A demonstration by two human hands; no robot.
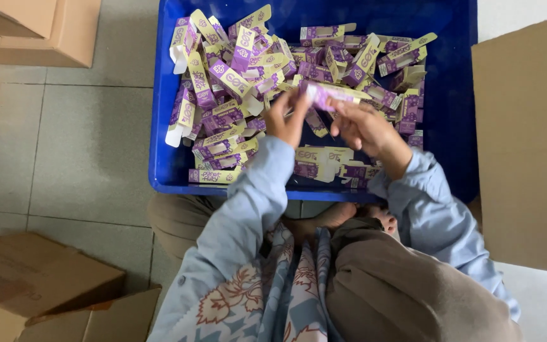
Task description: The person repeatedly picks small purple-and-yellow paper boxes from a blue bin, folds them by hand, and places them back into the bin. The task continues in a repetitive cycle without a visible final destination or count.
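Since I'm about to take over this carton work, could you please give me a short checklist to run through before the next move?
1. Both hands on one carton: left hand and right hand hold the purple and cream carton: ok.
2. Carton held above the blue bin: ok.
3. Supply of loose cartons in the bin: ok.
4. Carton's end flaps tucked: cannot tell.
5. Cardboard box beside the bin: ok.

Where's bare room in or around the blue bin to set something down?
Bare blue floor shows along the blue bin's right wall and in its near right corner. The grey tiled floor left of it is open. The purple-and-cream cartons crowd the bin's left and middle, where both hands hold one carton.
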